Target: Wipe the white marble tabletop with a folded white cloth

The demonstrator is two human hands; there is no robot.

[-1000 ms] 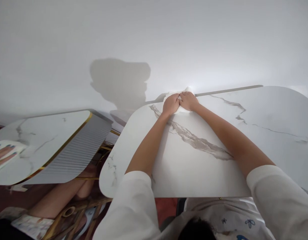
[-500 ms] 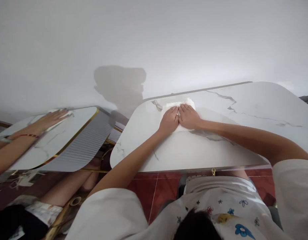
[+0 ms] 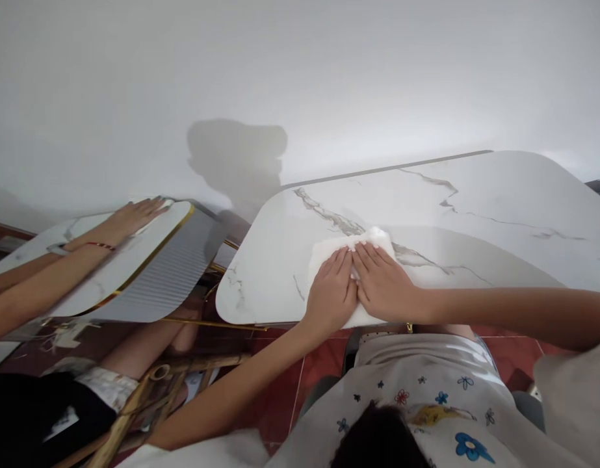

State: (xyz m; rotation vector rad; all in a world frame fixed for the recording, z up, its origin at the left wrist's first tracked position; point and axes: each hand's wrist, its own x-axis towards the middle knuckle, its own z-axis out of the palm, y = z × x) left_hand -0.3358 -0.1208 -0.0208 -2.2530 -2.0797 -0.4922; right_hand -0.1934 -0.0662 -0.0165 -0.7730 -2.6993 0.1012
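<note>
- Where your left hand (image 3: 331, 289) and right hand (image 3: 385, 279) press flat, white cloth (image 3: 324, 252): underneath, partly hidden, near edge of desk (image 3: 265, 260).
- To your left: co-worker's forearms (image 3: 51, 286), cropped, across second desk (image 3: 117, 273).

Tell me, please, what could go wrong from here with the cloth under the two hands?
The white cloth appears to reach the near edge of the marble-patterned tabletop, so it might slip over. The left hand and right hand lie flat on it, so they could slide off with it. A small gold-coloured fitting shows just below the right hand in this view and might get knocked.
</note>
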